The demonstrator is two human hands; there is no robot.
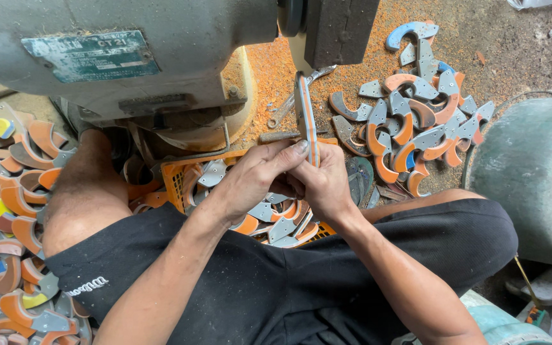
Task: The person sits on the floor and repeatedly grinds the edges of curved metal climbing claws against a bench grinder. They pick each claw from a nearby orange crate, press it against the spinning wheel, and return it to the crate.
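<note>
Leftward: pile of curved orange-grey pieces (14, 211) | centre: left hand (250, 182) and right hand (324, 185) both pinch a layered piece (306, 118) upright beneath the grinder wheel (340, 29) | step: likely edge grinding; next needs steady pressure | upper right: second pile (416, 121)

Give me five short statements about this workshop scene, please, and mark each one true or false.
1. Both hands hold one flat curved piece on its edge. True: the left hand and the right hand grip the piece together.
2. The orange crate is empty. False: the orange crate holds grey and orange pieces.
3. A pile of curved pieces lies on the ground at upper right. True: the pile lies there.
4. The machine in front of the person is bright red. False: the machine is grey-green.
5. The person wears long white trousers. False: the shorts are black.
</note>
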